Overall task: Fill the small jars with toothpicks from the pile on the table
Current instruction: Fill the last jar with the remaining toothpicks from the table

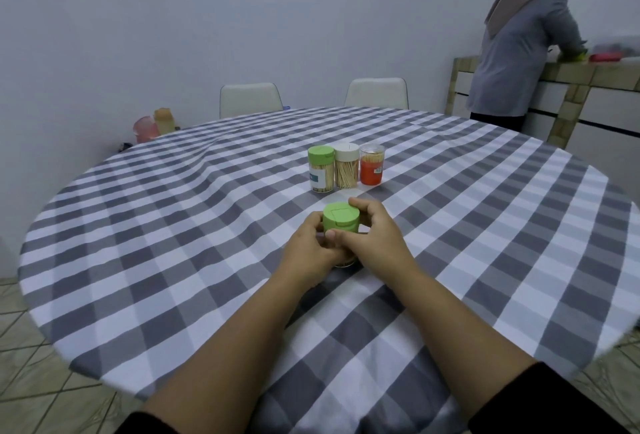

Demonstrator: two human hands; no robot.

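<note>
Hands meet mid-table: left hand [313,246] and right hand [372,238] both grip the green-lidded jar [341,224], well clear of the table [138,260] edge, with three filled jars [346,170] just beyond.

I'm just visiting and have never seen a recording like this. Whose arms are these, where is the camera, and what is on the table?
There is no machine here: a person wears a camera on the head, looking forward and down, so you see their own arms. The left hand and right hand both grip a green-lidded jar standing on the checked tablecloth. Behind it stand three jars holding toothpicks: a green-capped jar, a white-capped jar and an orange-labelled jar. I see no loose pile of toothpicks. Another person stands at a counter, far right.
</note>
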